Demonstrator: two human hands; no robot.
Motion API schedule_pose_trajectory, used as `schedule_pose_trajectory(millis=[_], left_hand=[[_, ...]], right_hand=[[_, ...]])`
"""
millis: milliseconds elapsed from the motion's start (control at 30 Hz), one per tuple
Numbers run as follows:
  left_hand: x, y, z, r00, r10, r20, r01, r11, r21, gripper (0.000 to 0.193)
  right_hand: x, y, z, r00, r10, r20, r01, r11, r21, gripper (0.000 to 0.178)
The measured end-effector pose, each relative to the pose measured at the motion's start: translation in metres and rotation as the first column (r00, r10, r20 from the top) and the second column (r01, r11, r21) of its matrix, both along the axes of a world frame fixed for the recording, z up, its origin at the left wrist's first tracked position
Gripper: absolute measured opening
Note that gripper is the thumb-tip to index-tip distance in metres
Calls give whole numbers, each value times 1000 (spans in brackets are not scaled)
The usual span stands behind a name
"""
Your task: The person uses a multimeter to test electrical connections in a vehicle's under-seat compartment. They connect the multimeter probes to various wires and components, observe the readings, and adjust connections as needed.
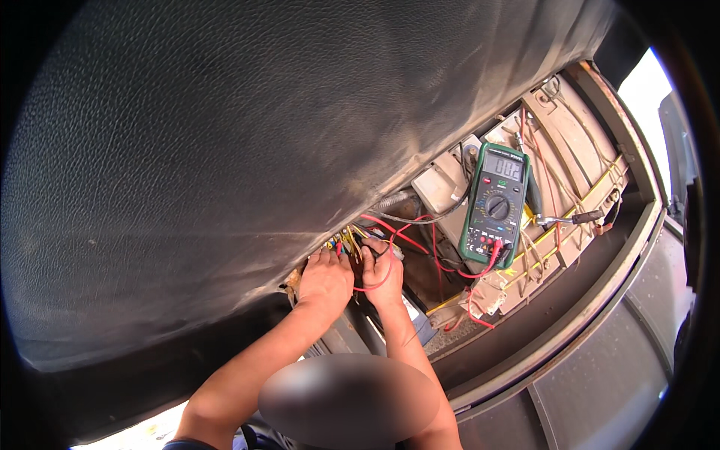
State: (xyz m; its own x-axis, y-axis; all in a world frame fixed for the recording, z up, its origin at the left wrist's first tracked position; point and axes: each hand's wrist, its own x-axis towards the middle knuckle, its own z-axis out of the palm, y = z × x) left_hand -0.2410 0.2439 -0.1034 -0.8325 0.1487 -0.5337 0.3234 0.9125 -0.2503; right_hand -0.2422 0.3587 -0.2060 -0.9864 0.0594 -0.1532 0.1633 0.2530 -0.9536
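My left hand (327,279) is closed over a red test probe (339,248), its fingertips down among a bundle of yellow and dark wires (352,241). Close on its right, my right hand (383,274) has thumb and fingers drawn together at the same wires. What it pinches is dark and mostly hidden by the fingers. A red test lead (391,264) loops over my right hand and runs to a green-cased multimeter (496,206), which lies face up with its display lit.
A large black padded leather-like panel (225,150) overhangs the wiring. Under the multimeter are dusty battery-like boxes (442,184). A ratchet wrench (574,218) rests to its right, beside a yellow-edged bar. A metal rim (600,292) curves around the compartment.
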Motion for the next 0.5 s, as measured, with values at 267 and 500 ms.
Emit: schedule_pose_trajectory(millis=[267, 500], left_hand=[[4, -1, -5, 999, 9, -44, -11, 1000, -26, 41], [1, 2, -1, 999, -7, -34, 6, 999, -33, 40]], right_hand=[[0, 0, 0, 1000, 3, 0, -3, 1000, 4, 23], [0, 1, -1, 1000, 8, -18, -8, 1000, 2, 23]])
